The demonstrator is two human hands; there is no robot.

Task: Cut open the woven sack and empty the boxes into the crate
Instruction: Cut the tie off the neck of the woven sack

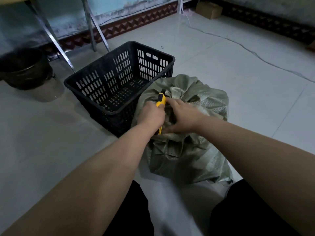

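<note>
1. Left grip (151, 114): fist closed around a yellow utility knife (161, 99), held over the bunched top of the sack. The blade is hidden by the hand, so I can't tell if it is in the fabric.
2. Right grip (184, 116): fingers splayed and fairly straight, pressing flat on the sack top just beside the knife. It holds nothing.
3. Woven sack (187, 155): green, full and lumpy, standing on the floor (51, 133) between the person's knees and the crate. A dark gap shows between the hands, possibly a started cut, but it's unclear.
4. Black plastic crate (153, 50): right against the sack's far-left side, with no boxes visible inside.
5. Progress: early, still at the cutting step. Left to do: finish opening the sack, then tip the boxes into the crate.
6. Further out: a dark bucket (25, 68) at far left and a cardboard box (208, 9) by the wall.
</note>
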